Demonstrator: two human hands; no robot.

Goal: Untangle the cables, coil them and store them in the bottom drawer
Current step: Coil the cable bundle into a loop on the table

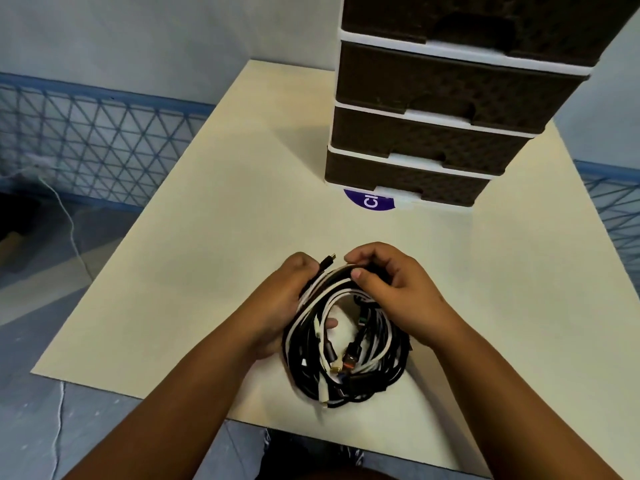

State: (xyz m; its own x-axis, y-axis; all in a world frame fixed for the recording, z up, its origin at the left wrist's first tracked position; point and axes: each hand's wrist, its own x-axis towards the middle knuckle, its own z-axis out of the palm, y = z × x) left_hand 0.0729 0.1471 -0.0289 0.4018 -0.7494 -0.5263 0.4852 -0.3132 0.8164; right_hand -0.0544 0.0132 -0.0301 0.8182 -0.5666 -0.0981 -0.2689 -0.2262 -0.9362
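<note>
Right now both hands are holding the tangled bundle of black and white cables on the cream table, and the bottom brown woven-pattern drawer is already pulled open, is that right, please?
Not quite: the bottom brown woven-pattern drawer is shut, as the head view shows. Both the left hand and right hand do hold the tangled bundle of black and white cables on the cream table.

Head view, close above table [194,271]

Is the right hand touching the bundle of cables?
Touching. The head view shows the right hand pinching the top of the cable bundle.
</note>
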